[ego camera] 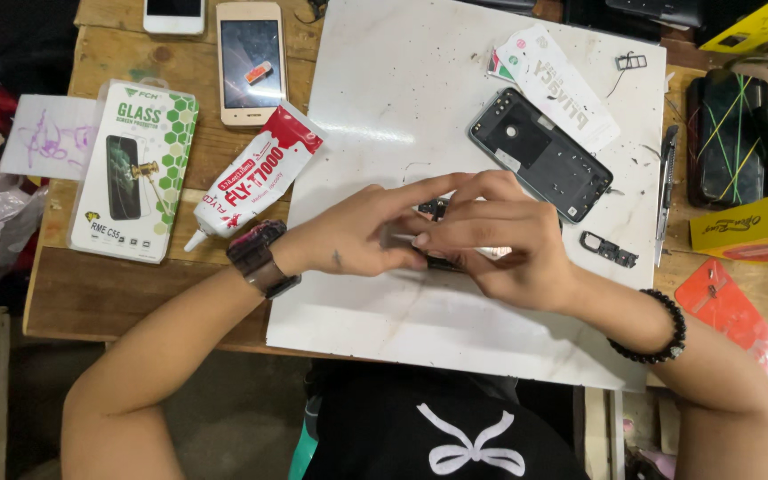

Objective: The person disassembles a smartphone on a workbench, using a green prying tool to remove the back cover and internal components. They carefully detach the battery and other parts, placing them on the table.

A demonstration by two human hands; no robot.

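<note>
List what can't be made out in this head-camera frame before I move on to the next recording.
- The small dark part between the left hand and right hand: mostly covered by fingers; its kind is unclear.
- The grip of each hand: fingers overlap, so it is unclear which hand pinches it.
- White phone: cut off by the top edge.
- Specks on the white board: too small to identify.

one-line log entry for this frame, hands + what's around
left hand: pinching small dark part | right hand: same part, fingertips meet | surface: white board | nearby: phone back cover, glue tube
</note>
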